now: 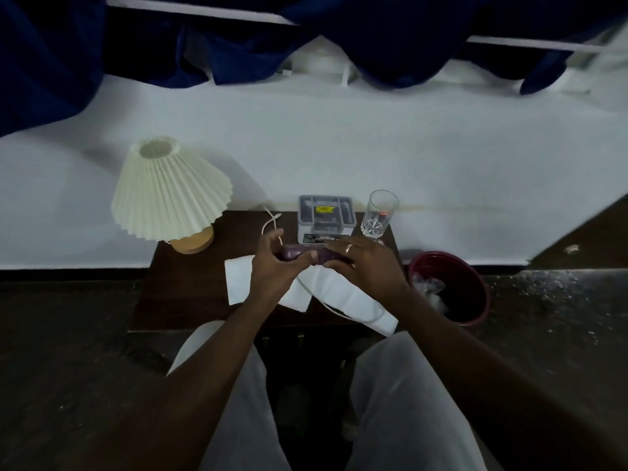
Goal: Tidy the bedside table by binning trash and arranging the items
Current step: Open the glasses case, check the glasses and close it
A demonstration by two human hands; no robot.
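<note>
— Where is the purple case (293,251)?

— Above the middle of the bedside table (183,287), lying level between both hands. The left hand (272,266) grips its left end, thumb on top and fingers curled behind. The right hand (365,266), with a ring on one finger, has its fingers curled over the right end. I cannot tell whether the case touches the tabletop.

— What lies under it?

— Two white sheets (238,278), spread from the middle toward the front right corner, with a white cable (270,223) running from the back edge and across them.

— And along the back edge?

— A lamp (170,195) with a pleated cream shade stands at the back left corner on a round wooden base. A grey organiser box (326,215) sits at the middle of the back edge, upright, with a yellow label inside. A cut-glass tumbler (379,214) stands just beside it, at the back right corner.

— The bin?

— A dark red bin (469,290) stands on the floor just beside the table's right edge, with crumpled trash (429,287) inside.
</note>
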